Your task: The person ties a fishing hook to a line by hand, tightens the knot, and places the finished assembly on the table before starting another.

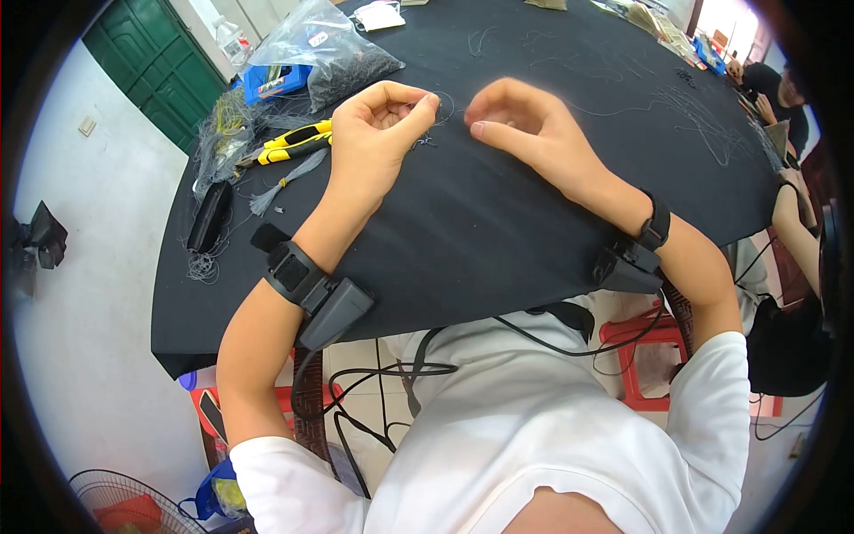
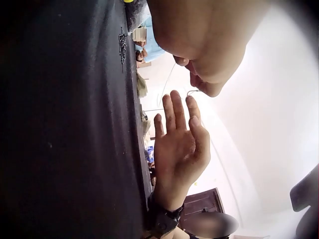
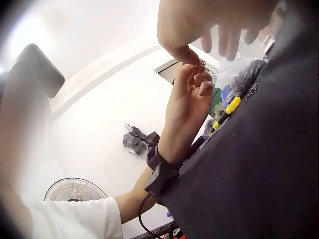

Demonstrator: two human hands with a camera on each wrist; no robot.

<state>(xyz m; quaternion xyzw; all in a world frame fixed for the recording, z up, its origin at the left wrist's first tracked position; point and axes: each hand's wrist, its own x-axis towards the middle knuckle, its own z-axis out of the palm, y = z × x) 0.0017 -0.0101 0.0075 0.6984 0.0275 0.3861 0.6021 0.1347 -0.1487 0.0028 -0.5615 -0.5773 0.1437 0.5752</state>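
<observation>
A black cloth (image 1: 463, 240) covered the table, with a white wall (image 1: 98, 240) to the left of the yellow-and-black pliers (image 1: 298, 142) and a green door (image 1: 147, 67) beyond them. Farther from the person than the pliers lay a clear plastic bag (image 1: 334, 58) of small dark pieces, a blue box (image 1: 269, 83) against its side and a clear bottle (image 1: 233, 40) past the box. A tangle of thin strands (image 1: 218, 142), mostly grey with some yellow, spread left of the pliers. On their near side lay a tied bundle of grey strands (image 1: 283, 184) and, farther left, a black case (image 1: 210, 218). To the right of the pliers, the left hand (image 1: 382, 125) was raised, its thumb and index finger pinching a fine, curved strand (image 1: 449, 107) at their tips, the other fingers curled in towards the palm. The right hand (image 1: 529, 129) was raised farther right of the pliers, apart from the left hand, its fingers gently bent and spread; whether it touched the strand could not be told. A few small dark bits (image 1: 425, 140) lay on the cloth right of the pliers, near the left hand, and long loose strands (image 1: 703, 125) lay well to their right.
</observation>
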